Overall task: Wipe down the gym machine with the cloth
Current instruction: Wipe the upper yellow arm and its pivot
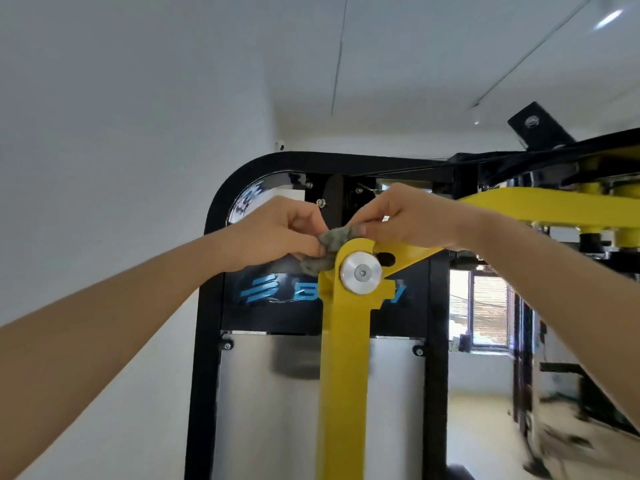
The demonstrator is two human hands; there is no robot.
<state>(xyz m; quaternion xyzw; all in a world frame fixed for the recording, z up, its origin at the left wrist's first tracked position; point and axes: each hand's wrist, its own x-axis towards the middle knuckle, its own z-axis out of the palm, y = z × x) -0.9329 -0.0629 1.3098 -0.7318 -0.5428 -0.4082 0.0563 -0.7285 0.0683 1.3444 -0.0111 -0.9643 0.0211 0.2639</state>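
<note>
A yellow arm (343,368) of the gym machine rises in front of me to a pivot with a round silver cap (361,273). Behind it stands the machine's black frame (221,188) with a shiny steel panel. A small grey-green cloth (331,240) is bunched over the top of the yellow pivot. My left hand (273,233) pinches the cloth's left end and my right hand (412,216) pinches its right end, both raised to head height. Part of the cloth hangs behind the pivot, below my left hand.
A second yellow arm (540,206) runs off to the right under a black top bar (540,157). A white wall fills the left side. At the right, behind the machine, there is a window (485,313) and more dark equipment (554,393) on a pale floor.
</note>
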